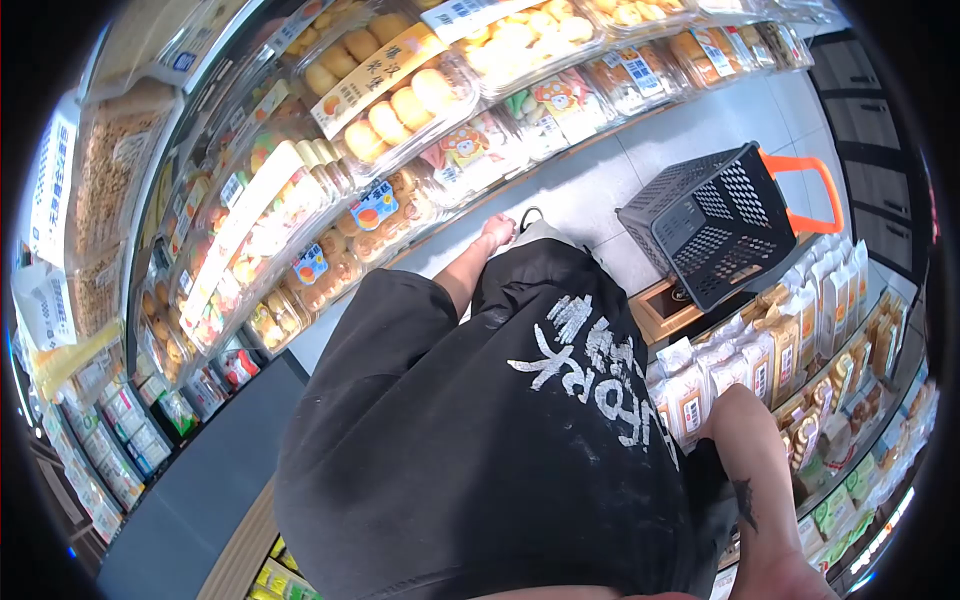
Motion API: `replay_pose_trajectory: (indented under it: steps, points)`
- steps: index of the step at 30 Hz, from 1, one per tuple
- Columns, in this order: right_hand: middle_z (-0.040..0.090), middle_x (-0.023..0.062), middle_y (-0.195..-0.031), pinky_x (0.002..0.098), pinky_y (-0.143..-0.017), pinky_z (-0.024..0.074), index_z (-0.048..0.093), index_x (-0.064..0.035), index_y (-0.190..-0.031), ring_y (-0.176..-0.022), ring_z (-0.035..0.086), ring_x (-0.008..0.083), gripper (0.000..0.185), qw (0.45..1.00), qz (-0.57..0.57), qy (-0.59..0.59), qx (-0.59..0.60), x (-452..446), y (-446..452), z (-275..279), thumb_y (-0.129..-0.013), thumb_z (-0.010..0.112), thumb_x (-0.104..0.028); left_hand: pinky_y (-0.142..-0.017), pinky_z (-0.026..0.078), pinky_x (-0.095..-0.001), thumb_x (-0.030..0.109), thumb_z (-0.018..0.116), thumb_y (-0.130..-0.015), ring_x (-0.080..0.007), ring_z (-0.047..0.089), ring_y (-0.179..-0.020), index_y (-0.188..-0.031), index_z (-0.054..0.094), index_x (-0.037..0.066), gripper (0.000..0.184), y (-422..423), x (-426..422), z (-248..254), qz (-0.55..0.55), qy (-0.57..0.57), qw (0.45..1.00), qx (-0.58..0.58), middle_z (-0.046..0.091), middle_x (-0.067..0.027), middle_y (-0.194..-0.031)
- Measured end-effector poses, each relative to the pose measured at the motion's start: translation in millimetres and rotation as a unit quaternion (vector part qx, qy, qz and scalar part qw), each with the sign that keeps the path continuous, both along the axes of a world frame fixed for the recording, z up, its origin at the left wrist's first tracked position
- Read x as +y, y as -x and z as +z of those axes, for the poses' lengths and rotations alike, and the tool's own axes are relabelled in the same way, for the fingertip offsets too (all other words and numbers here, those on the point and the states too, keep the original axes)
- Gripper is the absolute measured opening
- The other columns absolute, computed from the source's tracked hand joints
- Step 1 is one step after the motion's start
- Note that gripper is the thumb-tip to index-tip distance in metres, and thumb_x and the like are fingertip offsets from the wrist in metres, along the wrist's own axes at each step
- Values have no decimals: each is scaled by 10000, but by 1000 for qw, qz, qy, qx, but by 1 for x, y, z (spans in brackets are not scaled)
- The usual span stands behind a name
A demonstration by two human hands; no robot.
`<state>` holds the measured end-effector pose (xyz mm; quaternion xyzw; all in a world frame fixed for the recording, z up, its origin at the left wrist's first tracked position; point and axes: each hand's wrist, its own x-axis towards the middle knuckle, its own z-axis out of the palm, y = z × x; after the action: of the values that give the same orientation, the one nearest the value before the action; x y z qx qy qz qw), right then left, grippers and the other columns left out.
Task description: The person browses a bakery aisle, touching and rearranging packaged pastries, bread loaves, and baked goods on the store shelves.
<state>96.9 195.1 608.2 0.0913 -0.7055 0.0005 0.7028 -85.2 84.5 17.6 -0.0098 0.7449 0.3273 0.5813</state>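
My left hand [498, 231] hangs low beside the black shirt [470, 400] I wear, its fingers seeming loosely curled with nothing seen in them. It is near the lower shelf edge, close to a pale shoe [541, 228]. Nearest to it are clear boxes of baked goods [403, 197]. On the other side my right elbow is bent beside white packaged snacks [690, 400], and the tattooed right forearm [760, 470] runs to the bottom edge of the view. My right hand lies outside the picture.
A black shopping basket [700, 230] with an orange handle [832, 195] stands ahead to the right, beside a wooden box [660, 308]. Packed shelves line both sides, with boxes of buns [395, 115] on the left. Grey floor tiles [690, 130] show between.
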Motion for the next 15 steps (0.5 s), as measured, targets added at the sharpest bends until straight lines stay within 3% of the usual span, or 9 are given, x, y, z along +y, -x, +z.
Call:
replay_pose_trajectory:
  steps: [7, 15]
  points:
    - [415, -67, -538, 138, -358, 257, 450, -142, -569, -434, 369, 32, 251, 997, 65, -19, 23, -2, 34, 0, -791, 526, -230, -410, 411, -244, 114, 476, -781, -126, 528, -482, -801, 515, 30, 95, 5, -28, -13, 68, -1, 998, -9, 550, -55, -635]
    - [405, -67, -538, 132, -356, 249, 449, -133, -563, -418, 356, 26, 241, 965, 241, 41, -92, 12, 59, 11, -775, 545, -195, -525, 460, -267, 152, 484, -792, -140, 546, -525, -824, 534, 26, 139, 2, -49, -24, 109, 7, 994, 2, 566, -62, -659]
